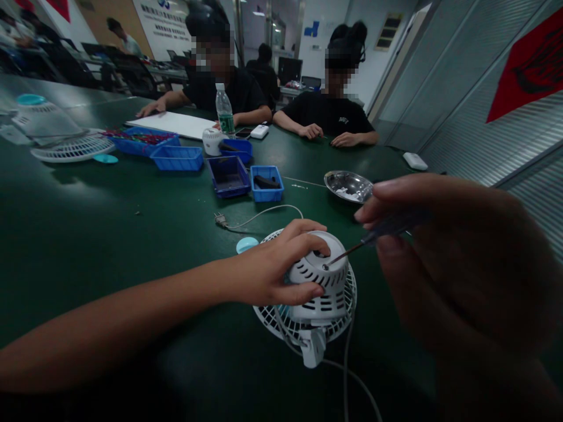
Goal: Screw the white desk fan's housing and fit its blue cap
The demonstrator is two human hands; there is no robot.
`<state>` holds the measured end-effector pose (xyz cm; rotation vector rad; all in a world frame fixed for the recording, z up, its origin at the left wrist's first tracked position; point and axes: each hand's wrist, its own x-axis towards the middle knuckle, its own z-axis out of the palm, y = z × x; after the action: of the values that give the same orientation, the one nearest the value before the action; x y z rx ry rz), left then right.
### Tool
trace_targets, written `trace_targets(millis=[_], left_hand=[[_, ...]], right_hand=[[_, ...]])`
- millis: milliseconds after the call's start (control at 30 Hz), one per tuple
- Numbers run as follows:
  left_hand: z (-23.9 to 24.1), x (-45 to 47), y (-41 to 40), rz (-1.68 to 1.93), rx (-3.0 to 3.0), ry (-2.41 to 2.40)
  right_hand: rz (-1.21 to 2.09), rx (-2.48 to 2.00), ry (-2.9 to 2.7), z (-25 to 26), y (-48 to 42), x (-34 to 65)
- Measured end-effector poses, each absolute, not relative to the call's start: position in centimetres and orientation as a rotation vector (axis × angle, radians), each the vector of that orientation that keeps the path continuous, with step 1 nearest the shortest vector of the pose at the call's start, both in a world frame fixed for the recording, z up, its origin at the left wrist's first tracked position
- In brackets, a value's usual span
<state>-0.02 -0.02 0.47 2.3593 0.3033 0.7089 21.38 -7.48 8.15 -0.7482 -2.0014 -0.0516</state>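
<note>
A white electric fan (328,296) lies grille down on the green table, its slotted motor housing facing up. My left hand (292,261) is wrapped over the housing from the left and grips it. On the right, my right hand (457,258) is closed on the handle of a screwdriver (352,250), with the thumb and fingers around it. The screwdriver slants down to the left, and its tip is at a screw (325,267) near the housing's top edge. Whether the tip sits in the screw head I cannot tell. A light blue round piece (247,244) lies left of the grille.
Beyond the fan lie a plug with its cord (221,220), blue bins (267,190) and a metal bowl (347,176) holding small white pieces. A water bottle (225,111) stands farther back. Another fan (48,126) is at the far left. Two people sit across the table (176,234).
</note>
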Motion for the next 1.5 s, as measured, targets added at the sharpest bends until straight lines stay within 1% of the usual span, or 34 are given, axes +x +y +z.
trace_targets(millis=[133,200,367,500,633,733,800,867,933,1000,1067,1233,1300,1500], left_hand=[[0.4,0.1,0.0,0.727,2.363,0.284],[0.4,0.1,0.0,0.732,2.359,0.283],[0.4,0.0,0.0,0.710,2.354,0.291],[0.3,0.0,0.1,0.720,2.352,0.293],[1.1,-0.5,0.1,0.673,2.409,0.333],[2.7,-1.3,0.1,0.632,2.462,0.414],[3.8,-2.0,0.5,0.702,2.501,0.506],[4.7,-2.6,1.1,0.773,2.530,0.662],[5.4,-3.3,1.8,0.753,2.517,0.888],[5.7,-3.9,2.6,0.654,2.481,1.088],[5.7,-4.3,3.2,0.488,2.479,1.183],[4.3,-5.1,4.5,-0.175,2.518,1.266],[3.3,-5.1,4.9,-0.268,2.502,1.276],[0.4,-5.3,6.2,-0.349,2.459,1.278]], right_hand=[[-0.093,-0.872,-1.997,8.0,-7.6,21.3],[-0.063,-0.908,-1.979,8.0,-7.7,21.3],[-0.037,-0.722,-1.999,8.1,-7.7,21.4],[-0.153,-0.852,-1.983,8.1,-7.7,21.3],[-0.115,-0.865,-1.989,8.2,-7.7,21.1],[-0.100,-0.819,-1.973,8.4,-7.7,20.8],[-0.105,-0.801,-1.960,8.6,-7.7,20.7],[-0.108,-0.793,-1.942,8.7,-7.7,20.7],[-0.114,-0.793,-1.934,8.7,-7.8,20.8],[-0.127,-0.814,-1.940,8.7,-8.0,21.1],[-0.133,-0.859,-1.969,8.6,-8.1,21.3],[-0.064,-0.907,-1.991,8.3,-8.0,21.3],[-0.055,-0.884,-1.958,8.3,-7.9,21.2],[-0.046,-0.759,-1.995,8.7,-7.8,21.5]])
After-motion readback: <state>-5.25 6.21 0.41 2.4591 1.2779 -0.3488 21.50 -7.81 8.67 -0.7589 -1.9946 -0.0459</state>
